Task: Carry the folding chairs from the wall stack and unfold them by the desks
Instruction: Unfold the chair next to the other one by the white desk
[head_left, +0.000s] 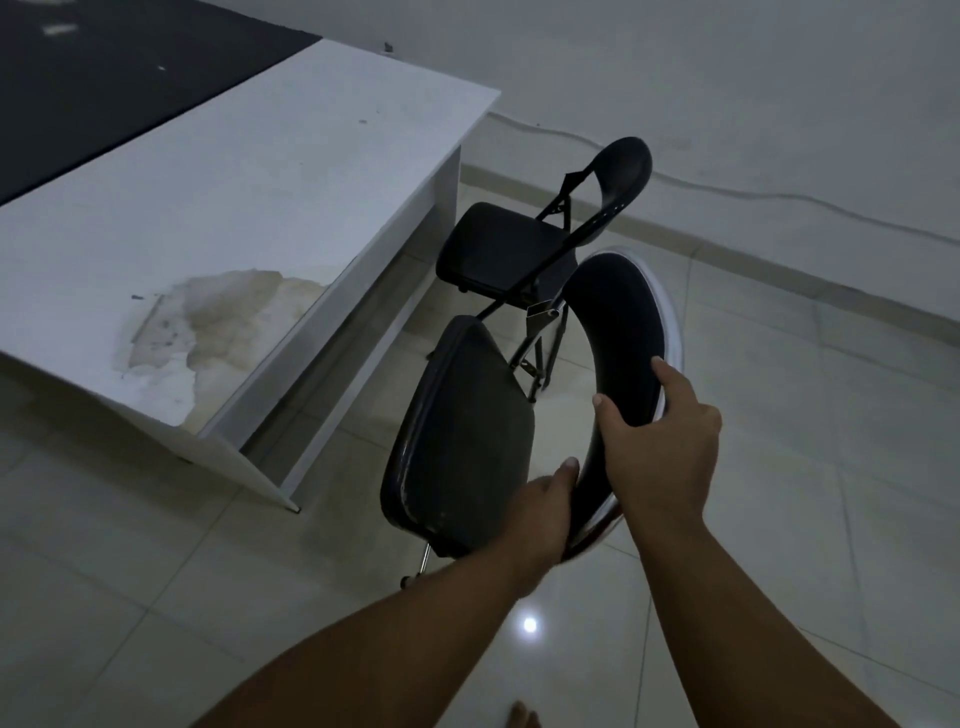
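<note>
1. I am looking down at the near folding chair (462, 441), which is sitting low in the middle of my view over the pale tiled floor (779, 493), its dark seat tilting steeply and its curved backrest (618, 332) rising to the right of the seat.
2. My right hand (662, 431) is wrapping around the lower part of that backrest, thumb on the dark padded face and fingers curling over the shiny outer rim, so it is gripping firmly.
3. My left hand (540, 514) is pressing against the rear edge of the seat, thumb up near the backrest; the fingers are going under the seat out of sight, so I cannot tell how tightly they are closing.
4. The two hands are working just beside each other, not touching.
5. A second folding chair (511, 249) is standing unfolded just beyond the first, next to the end of the desk.
6. The white desk (249, 208) is filling the left side, carrying a brownish stain near its near corner and a dark mat (119, 73) on its far part.
7. A cable (779, 200) is running along the base of the white wall behind.
8. A bare toe (522, 714) is showing at the bottom edge.
</note>
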